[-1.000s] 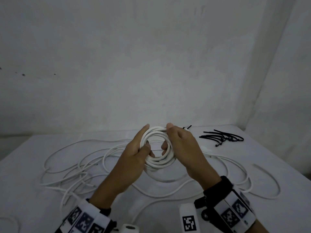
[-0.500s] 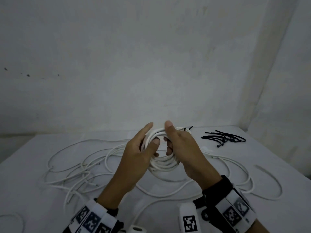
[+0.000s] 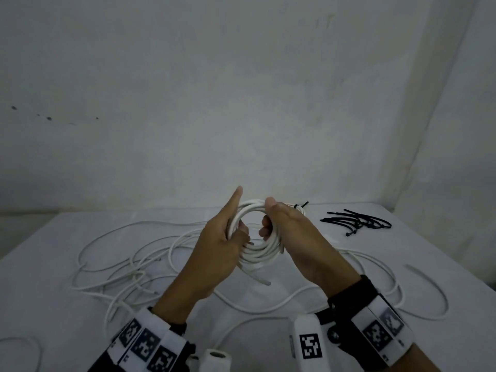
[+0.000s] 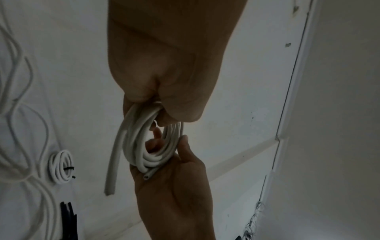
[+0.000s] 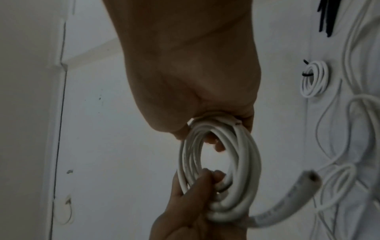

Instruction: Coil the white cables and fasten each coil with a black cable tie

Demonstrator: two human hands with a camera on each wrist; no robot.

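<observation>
Above the bench (image 3: 67,264), left of the black cable ties (image 3: 357,222), my left hand (image 3: 214,253) and right hand (image 3: 298,237) grip the white coil (image 3: 257,253); its loose end (image 3: 257,277) could spring free if either grip slackens.

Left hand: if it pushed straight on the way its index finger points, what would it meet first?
Probably the back wall; the left hand points up and away over the table. Depth is unclear.
</observation>
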